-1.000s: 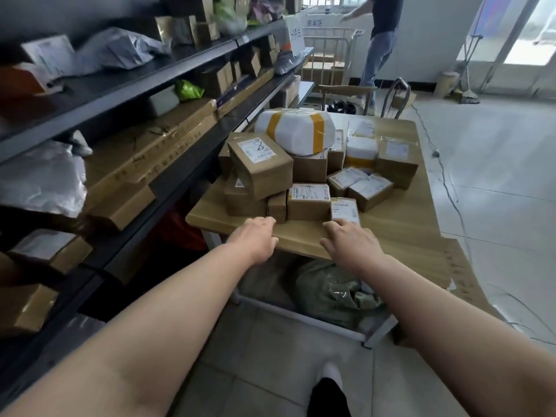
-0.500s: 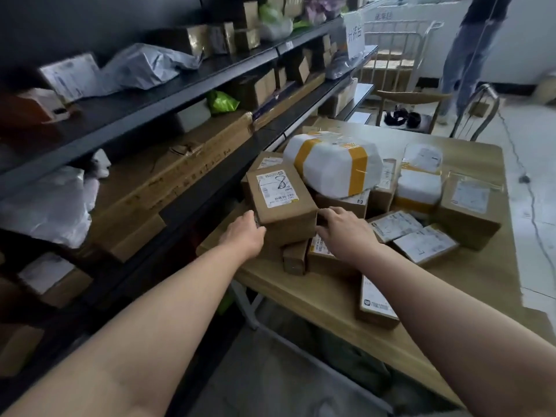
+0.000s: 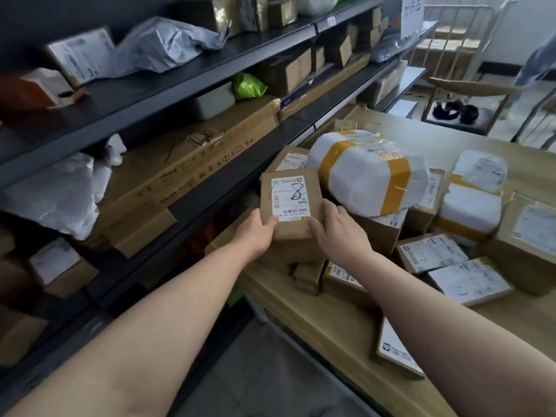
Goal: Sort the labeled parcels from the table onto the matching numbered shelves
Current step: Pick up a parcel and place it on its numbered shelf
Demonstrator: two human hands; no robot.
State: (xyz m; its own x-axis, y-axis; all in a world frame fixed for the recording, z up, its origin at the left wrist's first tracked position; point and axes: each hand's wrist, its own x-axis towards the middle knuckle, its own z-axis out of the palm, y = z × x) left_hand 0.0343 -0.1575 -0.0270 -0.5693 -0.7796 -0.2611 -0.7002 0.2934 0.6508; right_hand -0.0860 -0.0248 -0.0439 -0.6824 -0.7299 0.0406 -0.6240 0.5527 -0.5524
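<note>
Gripping the small brown box (image 3: 290,206) by its near end, both hands meet at the left side of the table (image 3: 346,326), close to the shelves (image 3: 150,94). The left hand (image 3: 255,233) curls round the box's lower left corner, its thumb on the top face at the edge of the white label. The right hand (image 3: 337,233) clasps the lower right corner, thumb on the same face. The label faces up towards the camera and carries a barcode and a handwritten 8. The box sits over a heap of other brown cartons; whether it rests on them or is raised clear of them cannot be told. Just beside it on the right, a bulky white parcel (image 3: 370,173) banded with yellow tape lies on top of the heap. Further right, two flat cartons (image 3: 430,252) (image 3: 469,284) lie side by side on the tabletop with their labels up. On the dark shelving to the left, a long flat carton (image 3: 192,167) lies along the middle shelf. A green bag (image 3: 248,85) sits behind that carton, and a crumpled white bag (image 3: 57,194) lies at its left end. A grey plastic mailer (image 3: 168,43) lies on the shelf above.
</note>
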